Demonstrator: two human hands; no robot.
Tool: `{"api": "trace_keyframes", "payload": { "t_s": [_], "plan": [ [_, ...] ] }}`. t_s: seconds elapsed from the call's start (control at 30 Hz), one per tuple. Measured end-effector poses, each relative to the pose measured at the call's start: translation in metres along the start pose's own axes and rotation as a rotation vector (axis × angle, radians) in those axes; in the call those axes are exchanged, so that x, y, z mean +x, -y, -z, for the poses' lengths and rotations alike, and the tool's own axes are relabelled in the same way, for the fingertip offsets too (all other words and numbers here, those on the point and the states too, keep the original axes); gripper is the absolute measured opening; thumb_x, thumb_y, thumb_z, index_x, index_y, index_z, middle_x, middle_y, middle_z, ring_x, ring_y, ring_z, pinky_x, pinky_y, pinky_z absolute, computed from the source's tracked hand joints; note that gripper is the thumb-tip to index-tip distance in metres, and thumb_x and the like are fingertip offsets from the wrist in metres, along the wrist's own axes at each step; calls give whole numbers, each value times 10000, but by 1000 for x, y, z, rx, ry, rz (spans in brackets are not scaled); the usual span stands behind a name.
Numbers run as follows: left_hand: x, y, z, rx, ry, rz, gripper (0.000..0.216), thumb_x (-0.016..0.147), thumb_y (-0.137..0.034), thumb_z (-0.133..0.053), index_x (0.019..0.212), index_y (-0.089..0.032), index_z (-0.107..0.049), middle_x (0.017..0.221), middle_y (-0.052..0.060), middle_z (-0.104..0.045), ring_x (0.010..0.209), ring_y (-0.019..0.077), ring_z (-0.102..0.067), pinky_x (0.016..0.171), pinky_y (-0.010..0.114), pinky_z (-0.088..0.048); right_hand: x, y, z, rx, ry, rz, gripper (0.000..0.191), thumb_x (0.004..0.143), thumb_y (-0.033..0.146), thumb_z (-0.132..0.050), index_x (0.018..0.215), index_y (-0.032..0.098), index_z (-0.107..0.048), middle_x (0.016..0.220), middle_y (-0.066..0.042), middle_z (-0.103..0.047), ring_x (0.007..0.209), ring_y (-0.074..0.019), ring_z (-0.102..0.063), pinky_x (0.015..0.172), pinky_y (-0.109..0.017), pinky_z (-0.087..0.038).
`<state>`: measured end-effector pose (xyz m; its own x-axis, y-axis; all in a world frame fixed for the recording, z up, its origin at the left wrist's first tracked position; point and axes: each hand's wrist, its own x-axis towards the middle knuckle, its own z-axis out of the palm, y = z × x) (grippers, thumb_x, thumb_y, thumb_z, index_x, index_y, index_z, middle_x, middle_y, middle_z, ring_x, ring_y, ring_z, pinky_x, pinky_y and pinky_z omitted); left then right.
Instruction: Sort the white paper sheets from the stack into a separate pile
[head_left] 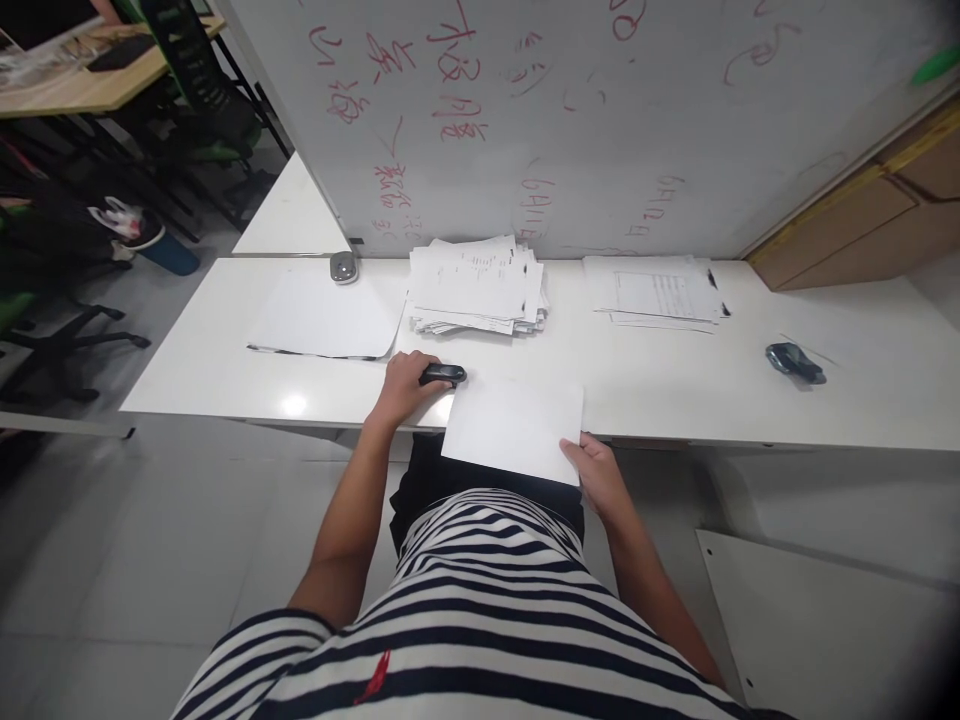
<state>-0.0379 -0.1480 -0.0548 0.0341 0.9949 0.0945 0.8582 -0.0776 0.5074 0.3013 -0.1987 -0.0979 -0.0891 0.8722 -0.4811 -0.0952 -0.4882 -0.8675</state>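
Note:
My left hand (405, 385) is closed around a black stapler (444, 375) that rests on the white table (225, 380), right at the upper left corner of a white sheet of paper (517, 425). My right hand (596, 470) grips the lower right corner of that sheet, which hangs over the table's front edge. A thick stack of printed papers (476, 285) lies just beyond the stapler.
A single sheet (330, 320) lies left of the stack, with a small round grey object (343, 267) behind it. A thinner paper stack (660, 295) sits at the right, a dark object (791, 360) farther right. A whiteboard (600, 120) stands behind; chairs are at left.

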Motion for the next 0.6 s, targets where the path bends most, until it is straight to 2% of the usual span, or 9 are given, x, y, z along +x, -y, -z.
{"api": "trace_keyframes", "payload": {
  "t_s": [0.17, 0.43, 0.6],
  "plan": [
    [0, 3, -2, -2, -5, -2, 333, 784, -453, -665, 1040, -242, -638, 993, 31, -637, 906, 216, -523, 850, 363, -381, -1, 2, -1, 16, -15, 19, 437, 678, 455, -756, 1012, 175, -725, 868, -45, -752, 741, -223, -680, 692, -327, -518],
    [-1, 2, -1, -40, -2, 5, 335, 795, -432, -647, 1068, -240, -628, 1006, 44, -629, 936, 229, -517, 844, 368, -401, -7, -1, 5, 32, -90, 28, 387, 677, 425, -753, 977, 183, -723, 817, -26, -748, 694, -206, -669, 639, -299, -500],
    [-2, 1, 0, -68, -8, -3, 338, 791, -434, -646, 1066, -240, -625, 1001, 45, -634, 948, 235, -521, 834, 371, -411, -5, -1, -3, 23, -77, 63, 384, 690, 434, -741, 978, 181, -720, 856, -36, -748, 733, -214, -672, 681, -318, -506]
  ]
}}
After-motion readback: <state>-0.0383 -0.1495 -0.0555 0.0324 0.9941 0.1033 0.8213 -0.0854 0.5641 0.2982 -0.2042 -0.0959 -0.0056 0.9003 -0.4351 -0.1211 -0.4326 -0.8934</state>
